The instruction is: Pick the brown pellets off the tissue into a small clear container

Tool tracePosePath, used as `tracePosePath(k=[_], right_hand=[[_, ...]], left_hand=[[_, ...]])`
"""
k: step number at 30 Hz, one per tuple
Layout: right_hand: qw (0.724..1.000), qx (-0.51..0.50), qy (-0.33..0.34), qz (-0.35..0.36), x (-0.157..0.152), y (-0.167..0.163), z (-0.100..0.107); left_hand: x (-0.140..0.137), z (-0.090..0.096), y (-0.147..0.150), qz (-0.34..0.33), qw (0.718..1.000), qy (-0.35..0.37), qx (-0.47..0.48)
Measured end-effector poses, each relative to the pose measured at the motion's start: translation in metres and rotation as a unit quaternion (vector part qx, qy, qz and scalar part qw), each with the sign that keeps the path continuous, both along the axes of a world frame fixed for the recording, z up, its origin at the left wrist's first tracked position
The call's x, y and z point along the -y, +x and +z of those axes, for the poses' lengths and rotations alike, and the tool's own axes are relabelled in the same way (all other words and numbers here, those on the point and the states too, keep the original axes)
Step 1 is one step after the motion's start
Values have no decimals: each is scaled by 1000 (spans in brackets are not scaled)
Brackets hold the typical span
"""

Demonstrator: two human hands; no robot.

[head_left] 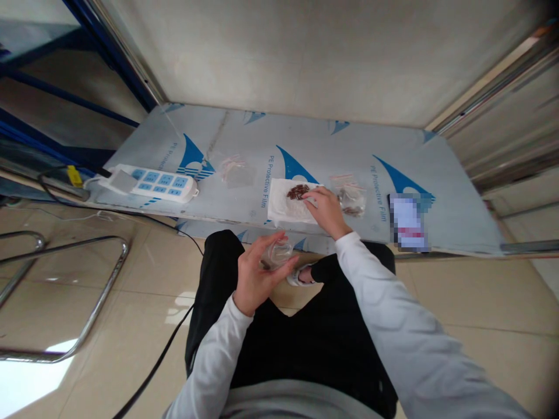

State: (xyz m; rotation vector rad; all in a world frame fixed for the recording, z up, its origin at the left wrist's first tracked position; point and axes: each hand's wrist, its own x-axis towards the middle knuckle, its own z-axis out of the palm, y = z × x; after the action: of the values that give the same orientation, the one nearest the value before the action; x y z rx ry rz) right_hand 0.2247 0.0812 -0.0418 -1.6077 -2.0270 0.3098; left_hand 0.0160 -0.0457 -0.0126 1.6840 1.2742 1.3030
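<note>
My left hand [257,270] is curled around a small clear zip bag [279,254], thumb and fingers at its mouth, over my lap in front of the table edge. A few dark bits seem to lie low in that bag. My right hand [325,208] is at the right edge of a heap of small reddish-brown pieces [297,191], its fingertips pinched together. Whatever is between those fingertips is too small to make out. The heap rests on a white paper sheet [279,210]. Just right of my right hand lie clear zip bags [351,198], with brown pieces inside.
Flat empty-looking zip bags [238,173] lie left of the paper on the film-covered table [244,139]. A white power strip [157,184] sits at the left end, and a phone [409,222] at the right. A metal chair frame [109,279] stands on the floor at left.
</note>
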Motion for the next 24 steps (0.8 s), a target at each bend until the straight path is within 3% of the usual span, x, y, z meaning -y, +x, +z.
tracePosePath(k=[7,11,15,18,21,24], right_hand=[[997,82,1,11,-10,-4,-14],[995,94,14,10,-8,-2,-8],[997,-62,54,-10,31,-13,28],[986,-159,6,48,80,-27,65],[980,-151,-29,122,112,-38,89],[983,-89,-33,160,117,-43,94]], left_hand=[[-2,-4,-3,2,1000,3,-3],[-3,-3,-2,0,1000,4,-6],[-3,-1,-1,-3,1000,9,-6],[-4,-1,2,-10,1000,15,-4],[-4,-2,6,-24,999,28,7],[-4,-1,10,-39,998,40,12]])
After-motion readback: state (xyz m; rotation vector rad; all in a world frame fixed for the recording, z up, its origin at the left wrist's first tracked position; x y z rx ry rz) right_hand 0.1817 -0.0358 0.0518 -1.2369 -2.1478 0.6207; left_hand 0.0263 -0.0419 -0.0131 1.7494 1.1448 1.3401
